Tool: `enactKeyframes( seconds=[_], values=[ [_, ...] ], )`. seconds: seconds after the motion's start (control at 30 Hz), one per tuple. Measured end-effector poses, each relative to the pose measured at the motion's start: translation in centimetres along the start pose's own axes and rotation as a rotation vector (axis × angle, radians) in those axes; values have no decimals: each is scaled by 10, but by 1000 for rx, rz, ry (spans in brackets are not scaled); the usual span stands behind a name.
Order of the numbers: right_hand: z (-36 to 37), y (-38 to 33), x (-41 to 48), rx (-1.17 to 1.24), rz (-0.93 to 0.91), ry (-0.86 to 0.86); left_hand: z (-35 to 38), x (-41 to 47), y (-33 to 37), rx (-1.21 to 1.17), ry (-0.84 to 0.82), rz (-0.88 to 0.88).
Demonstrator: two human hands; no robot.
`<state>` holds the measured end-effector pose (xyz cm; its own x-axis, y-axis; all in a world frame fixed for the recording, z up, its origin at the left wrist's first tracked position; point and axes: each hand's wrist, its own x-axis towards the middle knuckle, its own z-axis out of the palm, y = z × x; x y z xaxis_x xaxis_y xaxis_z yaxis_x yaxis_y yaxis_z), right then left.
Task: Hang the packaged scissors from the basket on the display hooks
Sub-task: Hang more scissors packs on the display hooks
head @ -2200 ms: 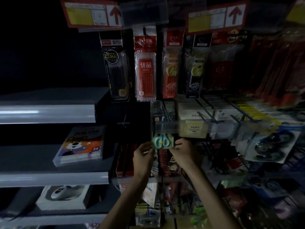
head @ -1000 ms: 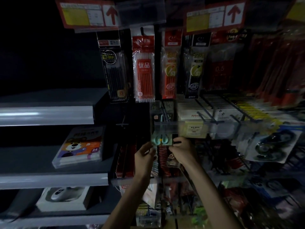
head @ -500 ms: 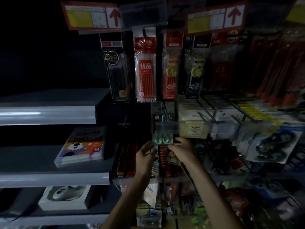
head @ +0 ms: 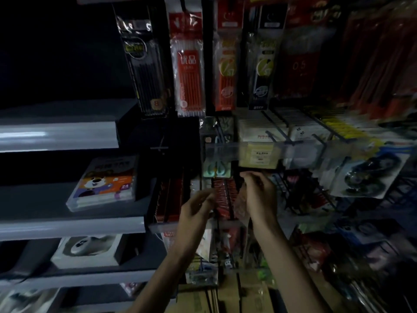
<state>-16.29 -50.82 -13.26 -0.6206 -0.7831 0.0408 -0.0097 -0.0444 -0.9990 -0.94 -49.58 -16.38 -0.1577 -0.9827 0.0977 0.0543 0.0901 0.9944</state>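
The packaged scissors (head: 217,170), with pale teal handles on a card, hang on a display hook (head: 219,138) just under a clear price strip (head: 225,150). My left hand (head: 195,210) is below and to the left of the pack, fingers loosely curled, holding nothing. My right hand (head: 259,195) is to the lower right of the pack, its fingertips close to the card's right edge but apart from it. Both hands are motion-blurred. The basket is out of view.
Pen refill packs (head: 188,64) hang above. White boxed goods (head: 266,136) and tape dispensers (head: 370,175) fill the hooks to the right. Grey shelves (head: 72,227) on the left hold a crayon box (head: 106,181) and a white boxed item (head: 88,249). Cardboard boxes (head: 225,297) stand below.
Both hands held the scissors pack at the hook earlier. They have let go and dropped away from it, the left further down. The pack stays hanging; the view has tilted down.
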Motion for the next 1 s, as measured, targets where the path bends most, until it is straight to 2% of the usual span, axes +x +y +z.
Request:
enactKeyframes(
  seconds=[0.13,0.2,0.33,0.4,0.57,0.67,0.73,0.83,1.0],
  values=[
    [2,4,-11,71,18,112,8,-45,15,53,-167,55],
    [3,5,-15,109,17,142,11,-60,18,93,-189,97],
    [6,6,-23,139,57,142,11,-65,8,260,-72,165],
    [7,11,-22,164,144,108,8,-67,9,271,-8,175],
    [-7,15,-28,295,257,-66,-4,-62,13,255,155,237],
    [-21,10,-40,360,310,-184,-10,-54,17,200,192,247],
    [-32,9,-46,292,249,-268,-14,-47,18,126,186,229],
    [-42,4,-53,112,43,-391,-19,-35,14,84,179,224],
    [-44,2,-52,63,-146,-394,-18,-25,12,53,157,182]
  ],
)
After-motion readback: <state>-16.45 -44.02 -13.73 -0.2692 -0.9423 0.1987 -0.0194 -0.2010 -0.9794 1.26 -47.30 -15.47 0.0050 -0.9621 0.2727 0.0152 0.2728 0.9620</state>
